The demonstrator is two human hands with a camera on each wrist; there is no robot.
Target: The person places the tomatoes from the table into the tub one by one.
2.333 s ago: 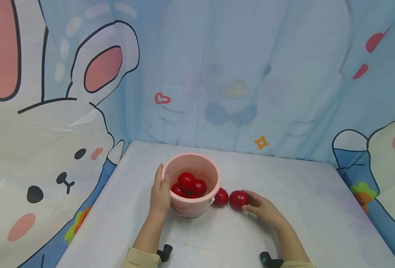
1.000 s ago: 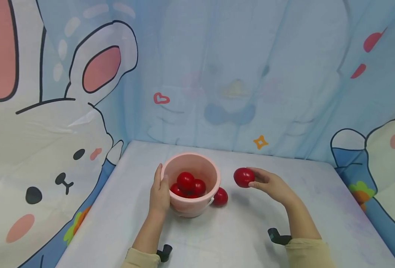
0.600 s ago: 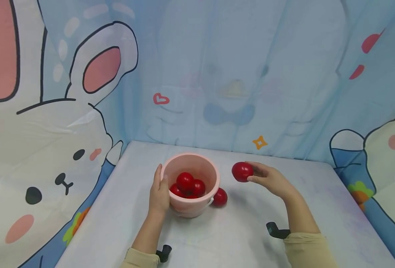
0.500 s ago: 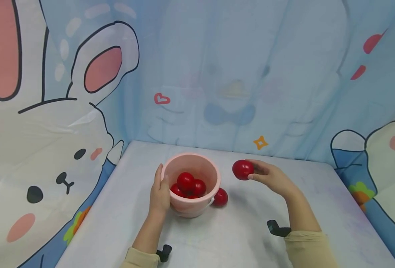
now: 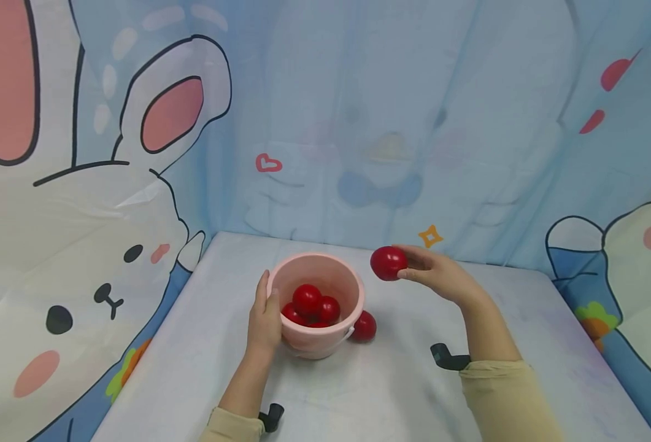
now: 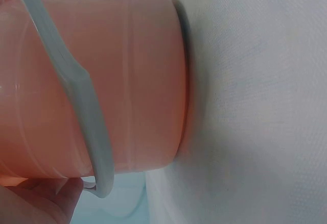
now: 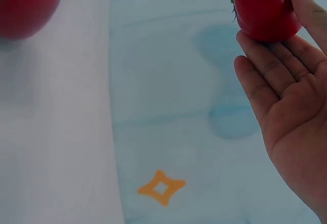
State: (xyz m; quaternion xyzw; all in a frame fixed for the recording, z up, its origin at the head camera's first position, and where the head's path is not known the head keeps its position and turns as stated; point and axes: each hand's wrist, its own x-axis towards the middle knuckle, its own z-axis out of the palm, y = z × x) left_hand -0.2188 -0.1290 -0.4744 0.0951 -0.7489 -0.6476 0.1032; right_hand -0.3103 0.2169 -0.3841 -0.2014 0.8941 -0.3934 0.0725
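A pink bucket point(image 5: 315, 341) stands on the table with several red tomatoes point(image 5: 307, 299) inside. My left hand point(image 5: 264, 322) holds its left side, thumb near the rim. In the left wrist view, the bucket's pale handle point(image 6: 94, 127) hangs down across its wall. Up and to the right of the bucket, my right hand point(image 5: 438, 276) grips another tomato point(image 5: 388, 263) between thumb and fingers, raised off the table. The right wrist view shows green stem bits on this tomato point(image 7: 263, 9). One more tomato point(image 5: 364, 326) lies on the table just right of the bucket.
The white table point(image 5: 369, 399) ends at a blue curtain point(image 5: 314, 196) along the back. Printed rabbit panels point(image 5: 137, 245) rise at the left and right sides. Dark wrist mounts point(image 5: 449, 358) stick out inward from both sleeves.
My right hand has taken the tomato from the table, lifted it and carried it up and slightly left. My left hand and the bucket stay in place.
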